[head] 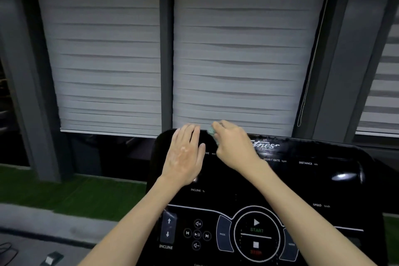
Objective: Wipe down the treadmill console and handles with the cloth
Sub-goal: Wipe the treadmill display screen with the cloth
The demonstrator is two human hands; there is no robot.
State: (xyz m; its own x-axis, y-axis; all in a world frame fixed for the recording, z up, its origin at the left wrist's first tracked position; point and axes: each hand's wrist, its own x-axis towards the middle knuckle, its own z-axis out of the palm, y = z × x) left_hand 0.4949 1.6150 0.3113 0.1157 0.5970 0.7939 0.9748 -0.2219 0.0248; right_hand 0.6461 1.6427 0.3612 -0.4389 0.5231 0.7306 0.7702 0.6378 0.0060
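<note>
The small pale-green cloth [211,131] sits on the top rim of the treadmill console [302,179], at about 11 o'clock of the black panel, and only a bunched corner of it shows. The right hand [232,142] covers the rest, its fingers curled round the cloth and the knuckles turned toward 10 o'clock. At 8 o'clock of the cloth, just beside it, the left hand [183,155] lies palm down on the console's upper left corner, fingers straight and close together, holding nothing, with the fingertips reaching the rim. Both forearms run in from the bottom of the view, at 6 and 7 o'clock. Lower on the glossy panel, at 6 o'clock, is the round START and STOP dial [256,230], and at 8 o'clock are the INCLINE arrow keys [168,228], with a cluster of media buttons [197,234] between them. Beyond the console at 12 o'clock hang grey pleated blinds [108,60], split by a dark window post [166,49], with a looped cord [306,84] at 2 o'clock. A strip of green turf [64,192] lies at 9 o'clock.
</note>
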